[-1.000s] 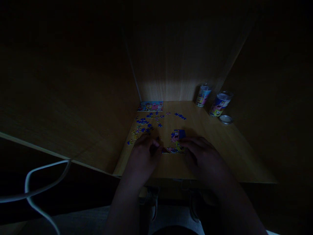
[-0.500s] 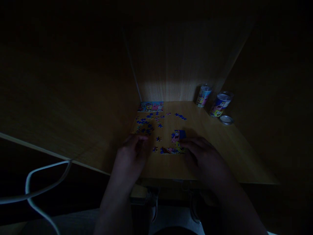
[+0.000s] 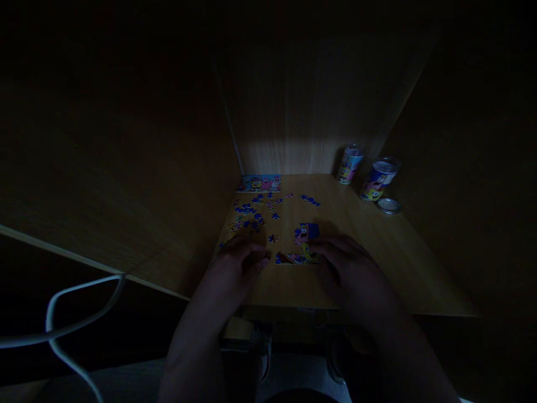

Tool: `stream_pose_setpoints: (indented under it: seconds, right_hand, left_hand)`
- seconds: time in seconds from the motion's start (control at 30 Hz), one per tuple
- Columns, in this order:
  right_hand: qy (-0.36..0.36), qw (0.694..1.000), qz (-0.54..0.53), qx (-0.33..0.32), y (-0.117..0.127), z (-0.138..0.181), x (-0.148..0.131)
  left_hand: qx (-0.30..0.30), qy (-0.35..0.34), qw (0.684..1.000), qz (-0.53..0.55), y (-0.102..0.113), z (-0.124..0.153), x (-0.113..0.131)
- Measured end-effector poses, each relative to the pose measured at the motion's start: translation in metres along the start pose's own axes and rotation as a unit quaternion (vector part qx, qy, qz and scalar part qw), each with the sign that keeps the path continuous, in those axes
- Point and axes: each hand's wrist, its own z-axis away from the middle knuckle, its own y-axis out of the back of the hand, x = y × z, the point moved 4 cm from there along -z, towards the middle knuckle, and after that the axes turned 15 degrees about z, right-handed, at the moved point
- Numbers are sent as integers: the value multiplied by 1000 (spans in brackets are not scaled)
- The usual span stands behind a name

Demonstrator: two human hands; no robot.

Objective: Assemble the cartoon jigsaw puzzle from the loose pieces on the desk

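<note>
The scene is very dark. A partly joined jigsaw patch (image 3: pixel 298 248), pink, yellow and blue, lies on the wooden desk (image 3: pixel 377 263). My right hand (image 3: pixel 344 266) rests on the desk with its fingertips against the patch's right edge, fingers curled. My left hand (image 3: pixel 239 263) lies just left of the patch, fingers bent towards a small loose piece near its left end; whether it grips that piece is hidden in the dark. Several loose blue pieces (image 3: pixel 251 211) are scattered beyond my left hand.
A picture card (image 3: pixel 259 182) lies at the back of the desk against the wall. Two printed tins (image 3: pixel 349 164) (image 3: pixel 378 179) stand at the back right, with a round lid (image 3: pixel 388 205) beside them. A white cable (image 3: pixel 67 319) loops at lower left. Wooden panels enclose both sides.
My left hand drew left and back from the puzzle patch, then moved right again towards its left end. The right hand has stayed at the patch's right edge.
</note>
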Motion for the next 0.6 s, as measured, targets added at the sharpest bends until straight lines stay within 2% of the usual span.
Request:
stream_pose_setpoints:
  seconds: [0.2, 0.37, 0.47, 0.6]
  right_hand:
    - [8, 1000, -2, 2, 1, -1, -1]
    - [6, 1000, -1, 2, 2, -1, -1]
    - [8, 1000, 3, -3, 0, -1, -1]
    - [8, 1000, 5, -1, -2, 0, 1]
  left_hand:
    - [22, -1, 1000, -15, 1, -2, 3]
    - [71, -4, 996, -47, -1, -5, 1]
    - [80, -44, 993, -73, -7, -6, 2]
    - [45, -100, 988, -107, -15, -6, 6]
